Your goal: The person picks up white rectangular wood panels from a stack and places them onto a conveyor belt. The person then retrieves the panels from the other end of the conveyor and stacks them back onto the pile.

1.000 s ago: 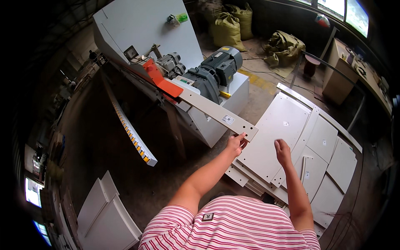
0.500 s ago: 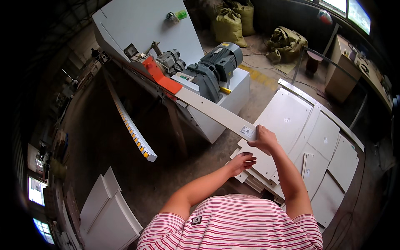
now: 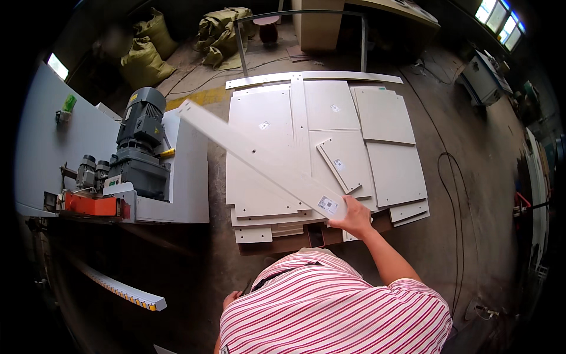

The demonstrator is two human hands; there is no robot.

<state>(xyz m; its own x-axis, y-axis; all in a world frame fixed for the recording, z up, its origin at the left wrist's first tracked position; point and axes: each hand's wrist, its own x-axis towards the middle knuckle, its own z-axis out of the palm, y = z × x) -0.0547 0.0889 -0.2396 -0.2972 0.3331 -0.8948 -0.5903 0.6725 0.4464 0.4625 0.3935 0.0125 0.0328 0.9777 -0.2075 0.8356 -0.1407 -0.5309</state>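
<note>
- Can see, well to the left of the right hand (image 3: 355, 217), a pale machine (image 3: 41, 153), fitted with a dark grey motor (image 3: 141, 124) and a low orange guard (image 3: 88, 205).
- Can see, ahead and to the left of that hand, a pile of off-white boards (image 3: 250, 189), laid flat in overlapping layers, with dark holes near some edges. Judging by this spread, would count a good number of boards as already set down.
- Can find, well to the left of the right hand and nearer the body, a pale rail with yellow parts (image 3: 118, 289).
- Holds a long narrow board (image 3: 265, 162), running from the right hand forward and leftward over the pile, with the far end out past the pile's left edge, near the motor. Would count this board as unfinished, being not yet let go. Cannot tell about contact with the boards underneath.
- Can see a short narrow board (image 3: 342, 168) lying askew on the pile, near the right hand and ahead of it.
- Has the right hand clamped on the near end of the long narrow board.
- Has the left hand (image 3: 232, 298) low beside the striped shirt (image 3: 330, 301), well to the left of the right hand and mostly hidden; cannot tell whether closed or spread.
- Shows a white label (image 3: 328, 204) just beside the right hand, on the held board.
</note>
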